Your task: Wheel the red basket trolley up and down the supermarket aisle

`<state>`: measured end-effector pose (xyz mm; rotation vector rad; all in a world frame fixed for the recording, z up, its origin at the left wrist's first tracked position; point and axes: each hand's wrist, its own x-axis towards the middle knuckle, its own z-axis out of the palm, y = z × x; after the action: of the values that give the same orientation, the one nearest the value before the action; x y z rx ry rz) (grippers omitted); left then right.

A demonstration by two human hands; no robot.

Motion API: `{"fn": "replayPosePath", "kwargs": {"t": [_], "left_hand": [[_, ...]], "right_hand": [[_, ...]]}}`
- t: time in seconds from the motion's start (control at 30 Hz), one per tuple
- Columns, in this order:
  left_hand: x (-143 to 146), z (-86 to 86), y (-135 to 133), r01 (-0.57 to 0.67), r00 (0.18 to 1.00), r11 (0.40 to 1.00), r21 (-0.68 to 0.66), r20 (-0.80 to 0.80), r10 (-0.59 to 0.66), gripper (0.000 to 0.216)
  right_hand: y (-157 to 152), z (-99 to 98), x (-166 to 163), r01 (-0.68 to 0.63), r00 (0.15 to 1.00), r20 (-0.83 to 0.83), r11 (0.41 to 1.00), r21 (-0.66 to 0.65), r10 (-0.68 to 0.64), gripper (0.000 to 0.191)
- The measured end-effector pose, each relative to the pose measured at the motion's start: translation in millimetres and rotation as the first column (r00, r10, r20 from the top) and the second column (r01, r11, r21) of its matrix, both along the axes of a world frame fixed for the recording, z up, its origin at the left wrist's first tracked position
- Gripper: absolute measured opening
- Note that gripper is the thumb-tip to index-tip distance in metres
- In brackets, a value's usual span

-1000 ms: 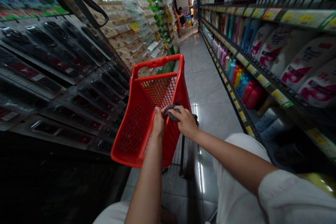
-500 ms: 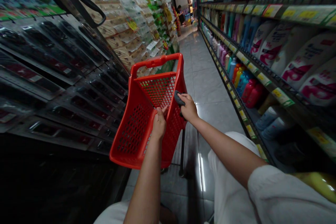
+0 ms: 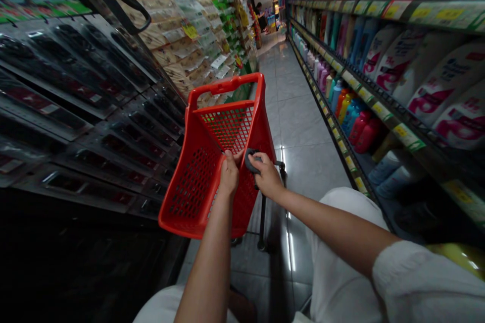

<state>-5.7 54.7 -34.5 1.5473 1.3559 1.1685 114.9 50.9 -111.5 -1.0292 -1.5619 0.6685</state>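
A red plastic shopping cart basket (image 3: 189,161) with perforated walls stands tilted in view before me. My left hand (image 3: 229,174) reaches over the basket, its fingers closed at the inner face of the right wall; the wrist hides part of that wall. In my right hand (image 3: 267,176) is a dark grey wadded cloth (image 3: 251,160), pressed against the outside of the same wall near its top edge. Under the basket, a dark cart leg (image 3: 262,217) with a caster shows.
Shelves of bottles line the right, with a price-tag rail (image 3: 379,106) along the edge. Packaged goods hang on the left, beside stacked packs (image 3: 170,35) and a black handle (image 3: 125,2). A tiled floor (image 3: 295,111) runs back to a person (image 3: 259,14).
My right hand and the grey cloth have slid down and left along the basket wall, nearer my left hand. My left hand has stayed nearly in place.
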Motion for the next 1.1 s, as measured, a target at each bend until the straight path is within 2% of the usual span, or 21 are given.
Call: {"fn": "replayPosePath", "kwargs": {"t": [0.1,0.2,0.27,0.37,0.43,0.6,0.67,0.8,0.9,0.93,1.0,1.1], "left_hand": [[-2.5,-1.2,0.2,-0.017,0.999,1.000,0.014,-0.038,0.017,0.092],[-3.0,-0.8,-1.0,0.024,0.996,0.998,0.063,-0.088,-0.018,0.082],[-2.3,0.4,-2.3,0.017,0.988,0.995,0.096,-0.153,-0.002,0.072],[0.2,2.8,-4.0,-0.018,0.961,0.993,0.114,-0.272,0.049,0.060],[2.4,4.6,-4.7,-0.026,0.943,0.993,0.114,-0.326,0.062,0.056],[7.9,7.8,-3.4,-0.035,0.921,0.992,0.123,-0.381,0.079,0.053],[9.2,8.3,-2.4,-0.030,0.914,0.991,0.133,-0.396,0.081,0.052],[10.0,8.0,-0.8,-0.023,0.899,0.989,0.149,-0.429,0.085,0.052],[10.0,6.7,0.2,-0.013,0.892,0.989,0.150,-0.445,0.079,0.054],[9.9,6.1,0.5,-0.007,0.892,0.988,0.153,-0.447,0.075,0.054],[9.2,4.9,1.2,0.004,0.888,0.987,0.161,-0.453,0.070,0.052],[7.0,3.0,2.5,-0.006,0.869,0.985,0.172,-0.487,0.090,0.049]], "right_hand": [[-15.7,-1.2,5.1,-0.100,0.994,0.053,0.994,0.044,0.097,0.066],[-16.3,-2.8,11.2,-0.167,0.986,-0.016,0.986,0.023,0.167,0.064],[-6.8,-4.7,14.8,-0.124,0.985,-0.130,0.992,-0.040,0.118,0.059],[14.5,-9.2,14.8,0.066,0.954,-0.276,0.982,-0.176,-0.114,0.056],[25.7,-13.0,7.7,0.159,0.926,-0.305,0.962,-0.223,-0.224,0.061],[29.2,-23.3,-26.8,0.162,0.943,-0.271,0.979,-0.127,-0.191,0.082],[28.2,-25.6,-35.6,0.183,0.942,-0.262,0.975,-0.124,-0.210,0.085],[34.1,-28.7,-32.6,0.209,0.943,-0.240,0.971,-0.114,-0.231,0.082],[38.0,-40.6,-23.1,0.182,0.960,-0.195,0.978,-0.104,-0.199,0.085],[38.1,-47.8,-21.0,0.176,0.963,-0.183,0.975,-0.133,-0.199,0.085],[37.2,-65.5,-20.2,0.183,0.951,-0.192,0.942,-0.280,-0.242,0.080],[39.3,-87.4,-26.4,0.171,0.901,-0.257,0.831,-0.529,-0.349,0.067]]}}
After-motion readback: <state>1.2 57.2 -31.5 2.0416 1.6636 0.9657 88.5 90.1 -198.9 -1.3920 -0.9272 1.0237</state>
